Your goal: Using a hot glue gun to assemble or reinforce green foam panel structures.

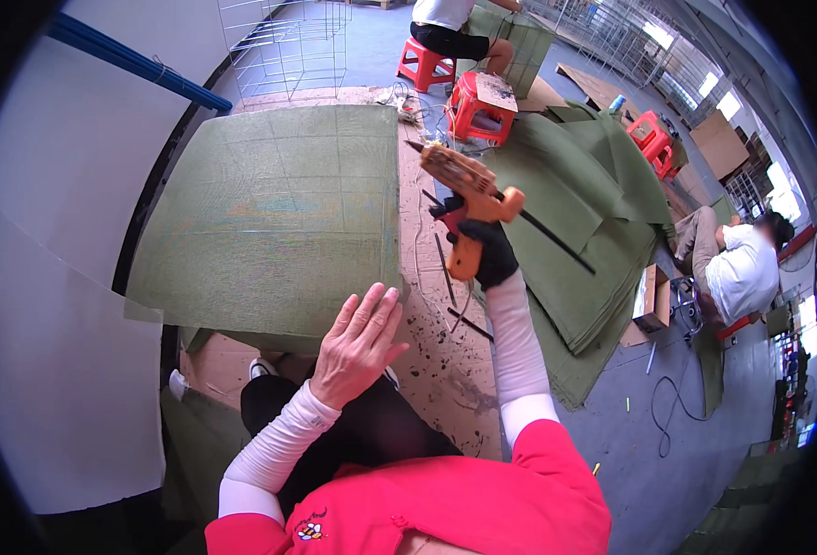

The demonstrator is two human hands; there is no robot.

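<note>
— What fills the middle of the frame?
— A green fabric panel [270,213] over a wire grid, lying on a glue-spattered board [445,361]. The left hand [360,347], fingers spread, presses its lower right edge flat (probably to steady it).
— And the right?
— The gloved right hand [491,254], fingers wrapped round the grip, holds an orange glue gun [468,199] just right of centre, nozzle raised off the fabric. More green sheets [584,240] pile on the concrete floor [649,462] at right.

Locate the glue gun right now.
Head view, centre-right: the orange glue gun is held up in the gloved right hand, just right of the green fabric panel, above the spattered board.
</note>
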